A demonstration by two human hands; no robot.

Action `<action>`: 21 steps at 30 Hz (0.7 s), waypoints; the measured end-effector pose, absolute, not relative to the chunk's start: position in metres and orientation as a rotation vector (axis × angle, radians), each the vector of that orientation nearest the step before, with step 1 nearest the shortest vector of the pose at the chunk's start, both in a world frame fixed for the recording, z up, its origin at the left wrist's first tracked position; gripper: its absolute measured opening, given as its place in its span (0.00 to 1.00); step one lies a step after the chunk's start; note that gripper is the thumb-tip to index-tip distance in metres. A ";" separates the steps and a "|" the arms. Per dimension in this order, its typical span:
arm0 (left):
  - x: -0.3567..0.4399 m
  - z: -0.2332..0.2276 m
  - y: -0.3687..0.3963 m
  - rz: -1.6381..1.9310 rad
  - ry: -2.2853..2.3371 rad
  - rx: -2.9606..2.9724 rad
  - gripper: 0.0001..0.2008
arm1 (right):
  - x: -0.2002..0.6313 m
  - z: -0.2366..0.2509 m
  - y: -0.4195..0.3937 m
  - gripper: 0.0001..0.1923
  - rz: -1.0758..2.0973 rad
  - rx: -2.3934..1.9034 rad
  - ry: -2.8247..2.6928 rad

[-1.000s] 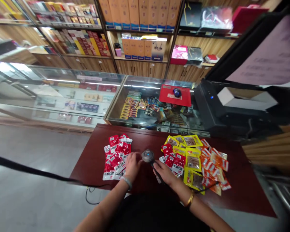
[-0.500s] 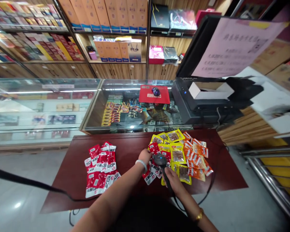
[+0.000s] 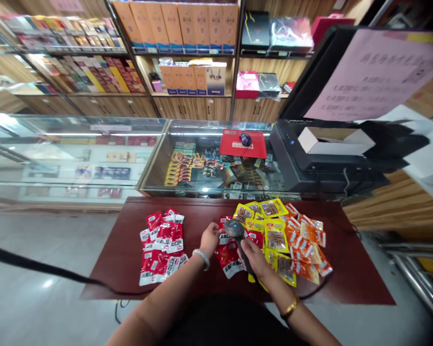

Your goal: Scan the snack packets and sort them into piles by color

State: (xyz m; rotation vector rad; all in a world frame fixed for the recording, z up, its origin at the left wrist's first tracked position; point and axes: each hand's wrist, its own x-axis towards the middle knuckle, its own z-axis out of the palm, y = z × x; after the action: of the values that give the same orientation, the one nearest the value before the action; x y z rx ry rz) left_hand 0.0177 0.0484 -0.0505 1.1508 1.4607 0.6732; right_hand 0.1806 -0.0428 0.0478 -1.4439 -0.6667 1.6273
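My right hand (image 3: 254, 257) grips the handle of a black barcode scanner (image 3: 234, 228), whose head with a blue light hangs over a red snack packet (image 3: 229, 257). My left hand (image 3: 210, 237) pinches that packet at its left edge, by the scanner head. A pile of red packets (image 3: 162, 245) lies to the left on the dark red table (image 3: 130, 259). A mixed heap of yellow, orange and red packets (image 3: 286, 235) lies to the right of my hands.
A glass display counter (image 3: 202, 163) stands behind the table, with a red mouse pad and mouse (image 3: 243, 142) on it. A black monitor and printer (image 3: 328, 154) rise at the right. Scanner cable (image 3: 39, 269) trails left over the floor. Shelves of boxes (image 3: 187, 29) line the back wall.
My left hand left the red pile and moved right to a red packet at the mixed heap. The scanner moved right with my right hand, and my view swung.
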 end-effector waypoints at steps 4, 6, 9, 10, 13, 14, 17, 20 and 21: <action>-0.014 -0.041 0.046 0.721 1.508 1.141 0.05 | 0.154 0.044 -0.024 0.26 1.695 -1.383 -0.792; -0.033 -0.036 0.045 0.760 1.567 1.100 0.06 | 0.141 0.040 -0.018 0.25 1.747 -1.352 -0.859; -0.068 -0.030 0.040 0.831 1.669 1.031 0.09 | 0.121 0.034 -0.010 0.26 1.842 -1.326 -0.939; -0.083 -0.029 0.037 0.851 1.709 1.008 0.09 | 0.113 0.032 -0.007 0.27 1.869 -1.322 -0.970; -0.128 -0.025 0.025 0.877 1.882 0.950 0.10 | 0.092 0.028 -0.002 0.30 1.936 -1.311 -1.076; -0.142 -0.024 0.021 0.874 1.939 0.939 0.11 | 0.085 0.026 0.000 0.31 1.953 -1.307 -1.112; -0.178 -0.021 0.007 0.846 2.078 0.924 0.11 | 0.071 0.024 0.002 0.31 1.981 -1.287 -1.225; -0.195 -0.020 -0.002 0.805 2.208 0.928 0.11 | 0.065 0.025 0.002 0.31 1.979 -1.266 -1.287; -0.197 -0.020 -0.003 0.794 2.238 0.932 0.13 | 0.064 0.026 0.001 0.31 1.978 -1.272 -1.282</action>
State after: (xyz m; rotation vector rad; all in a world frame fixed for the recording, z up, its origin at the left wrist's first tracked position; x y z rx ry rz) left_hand -0.1968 -0.0033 -0.0196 0.9317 2.2382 0.7940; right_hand 0.0641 0.0008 0.0256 -1.2722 -1.2818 1.9778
